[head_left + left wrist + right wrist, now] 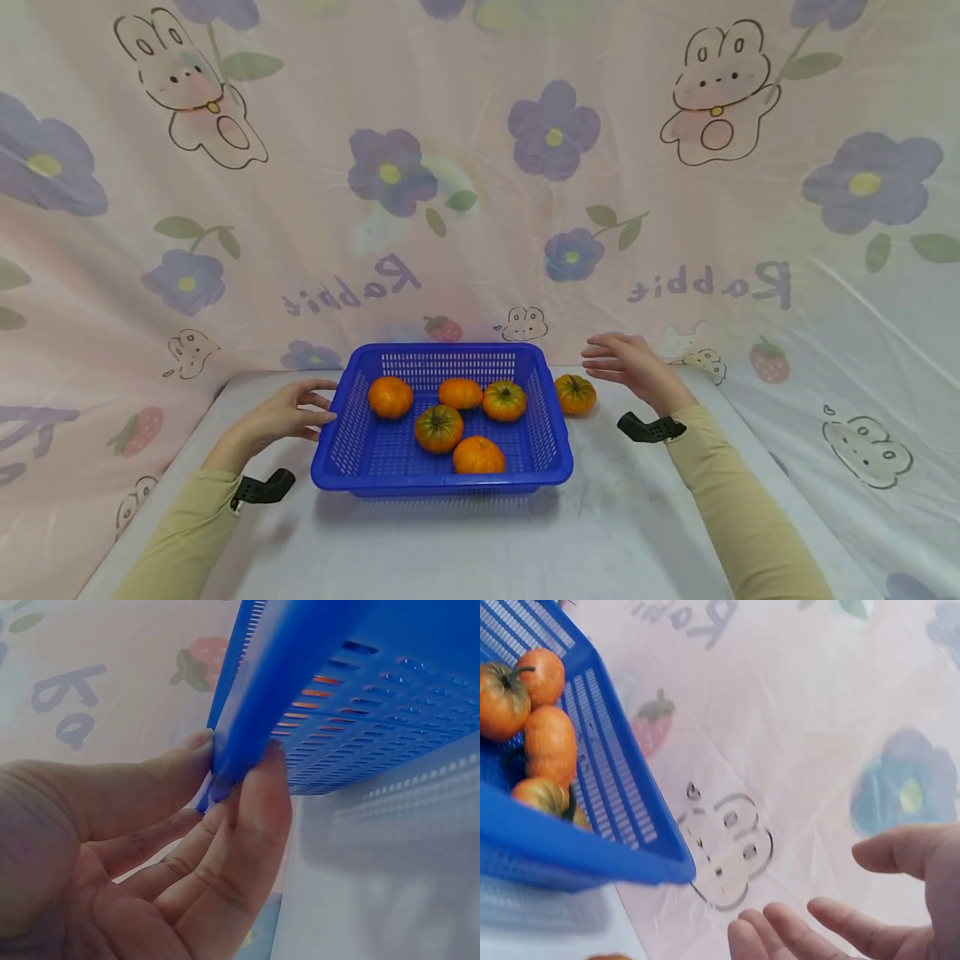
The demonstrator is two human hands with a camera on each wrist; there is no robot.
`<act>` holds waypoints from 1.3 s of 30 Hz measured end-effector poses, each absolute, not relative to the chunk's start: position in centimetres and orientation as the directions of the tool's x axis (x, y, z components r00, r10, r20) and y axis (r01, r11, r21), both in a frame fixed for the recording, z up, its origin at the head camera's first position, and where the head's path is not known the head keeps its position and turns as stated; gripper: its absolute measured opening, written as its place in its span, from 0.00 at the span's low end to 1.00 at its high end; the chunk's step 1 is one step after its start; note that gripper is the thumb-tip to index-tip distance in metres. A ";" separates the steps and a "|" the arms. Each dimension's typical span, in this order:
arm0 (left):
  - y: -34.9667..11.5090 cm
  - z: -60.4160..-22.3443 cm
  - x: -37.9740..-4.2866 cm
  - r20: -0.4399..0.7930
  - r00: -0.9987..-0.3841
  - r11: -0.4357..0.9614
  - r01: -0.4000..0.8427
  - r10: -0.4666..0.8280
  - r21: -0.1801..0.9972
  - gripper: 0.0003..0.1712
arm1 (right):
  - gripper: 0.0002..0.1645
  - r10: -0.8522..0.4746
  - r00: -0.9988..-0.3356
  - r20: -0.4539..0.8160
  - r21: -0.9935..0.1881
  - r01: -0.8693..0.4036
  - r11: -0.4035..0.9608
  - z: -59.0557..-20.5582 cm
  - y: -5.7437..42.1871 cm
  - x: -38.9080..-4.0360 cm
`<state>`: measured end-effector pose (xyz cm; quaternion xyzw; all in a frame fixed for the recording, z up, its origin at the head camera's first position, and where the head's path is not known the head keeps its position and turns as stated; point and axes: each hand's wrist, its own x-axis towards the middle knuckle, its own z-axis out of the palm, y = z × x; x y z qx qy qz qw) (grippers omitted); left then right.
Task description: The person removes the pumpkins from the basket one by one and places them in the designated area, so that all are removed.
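Note:
A blue plastic basket (442, 482) stands in the middle, with several small orange pumpkins (438, 429) inside, some streaked green. My left hand (281, 414) is at its left side. In the left wrist view the thumb and fingers pinch the basket's rim (251, 712). Just outside the basket's right wall lies one more pumpkin (576, 395). Above and right of that pumpkin, my right hand (633, 367) hovers with fingers extended and apart, holding nothing. Only a sliver of an orange thing shows at the bottom edge of the right wrist view.
Under the basket is a white table (450, 550). A pale cloth (480, 233) printed with rabbits, flowers and strawberries hangs behind and at the sides. Each wrist wears a black strap-on device (651, 427).

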<state>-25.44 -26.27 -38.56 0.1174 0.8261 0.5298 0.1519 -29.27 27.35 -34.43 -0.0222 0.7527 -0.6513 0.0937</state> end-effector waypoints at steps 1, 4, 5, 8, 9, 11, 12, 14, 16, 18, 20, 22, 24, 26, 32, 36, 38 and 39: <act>-26.3 -38.5 -25.4 -0.127 -0.926 0.410 0.033 0.356 0.912 0.39 | 0.33 -0.168 -0.980 -0.112 -0.984 0.085 0.158 -34.3 27.0 -29.3; -26.2 -38.4 -25.4 -0.126 -0.926 0.406 0.031 0.355 0.913 0.39 | 0.33 -0.210 -0.973 -0.100 -0.980 0.060 0.187 -33.9 25.9 -29.2; -26.2 -38.4 -25.4 -0.126 -0.926 0.405 0.031 0.356 0.914 0.39 | 0.32 -0.217 -0.971 -0.096 -0.980 0.054 0.192 -33.9 25.5 -29.2; -26.2 -38.4 -25.3 -0.126 -0.923 0.399 0.031 0.363 0.916 0.39 | 0.32 -0.253 -0.963 -0.088 -0.978 0.036 0.206 -33.8 24.6 -29.1; -26.2 -38.3 -25.3 -0.126 -0.923 0.398 0.032 0.365 0.917 0.39 | 0.31 -0.260 -0.961 -0.093 -0.978 0.039 0.205 -33.8 24.3 -29.1; -26.2 -38.4 -25.2 -0.127 -0.921 0.395 0.031 0.367 0.918 0.39 | 0.31 -0.292 -0.952 -0.092 -0.976 0.029 0.214 -33.9 23.7 -29.0; -26.3 -38.4 -25.2 -0.127 -0.921 0.396 0.031 0.368 0.918 0.40 | 0.31 -0.312 -0.946 -0.093 -0.975 0.024 0.220 -34.0 23.4 -29.0; -26.3 -38.4 -25.2 -0.127 -0.923 0.401 0.032 0.364 0.915 0.39 | 0.32 -0.353 -0.931 -0.090 -0.973 0.007 0.230 -34.0 22.7 -29.0; -26.3 -38.4 -25.3 -0.129 -0.923 0.406 0.032 0.362 0.913 0.39 | 0.32 -0.389 -0.916 -0.095 -0.974 0.006 0.225 -34.1 22.0 -29.0; -26.3 -38.5 -25.4 -0.131 -0.924 0.409 0.030 0.359 0.912 0.39 | 0.31 -0.399 -0.910 -0.109 -0.976 0.022 0.217 -34.1 21.3 -29.0; -26.3 -38.5 -25.4 -0.132 -0.923 0.410 0.030 0.362 0.912 0.40 | 0.28 -0.405 -0.905 -0.129 -0.977 0.046 0.208 -34.1 20.5 -28.9; -26.3 -38.5 -25.5 -0.135 -0.922 0.408 0.028 0.364 0.913 0.40 | 0.26 -0.415 -0.899 -0.137 -0.976 0.052 0.210 -34.2 19.8 -28.8; -26.3 -38.6 -25.6 -0.137 -0.921 0.406 0.024 0.364 0.914 0.40 | 0.25 -0.431 -0.891 -0.145 -0.976 0.057 0.210 -34.3 19.2 -28.8; -26.4 -38.7 -25.6 -0.136 -0.921 0.407 0.026 0.364 0.913 0.40 | 0.25 -0.455 -0.879 -0.146 -0.977 0.057 0.205 -34.5 18.6 -28.8; -26.3 -38.8 -25.7 -0.132 -0.927 0.414 0.028 0.352 0.910 0.40 | 0.28 -0.491 -0.856 -0.160 -0.975 0.058 0.216 -35.2 17.1 -28.4; -26.3 -38.8 -25.7 -0.134 -0.929 0.421 0.025 0.344 0.907 0.40 | 0.27 -0.534 -0.828 -0.173 -0.975 0.067 0.213 -35.8 16.4 -28.1; -26.2 -38.8 -25.6 -0.136 -0.930 0.427 0.024 0.340 0.904 0.40 | 0.27 -0.550 -0.812 -0.193 -0.970 0.072 0.233 -36.1 16.0 -28.1; -26.2 -38.8 -25.6 -0.137 -0.931 0.427 0.023 0.340 0.904 0.40 | 0.28 -0.555 -0.806 -0.205 -0.965 0.073 0.251 -36.3 15.8 -28.1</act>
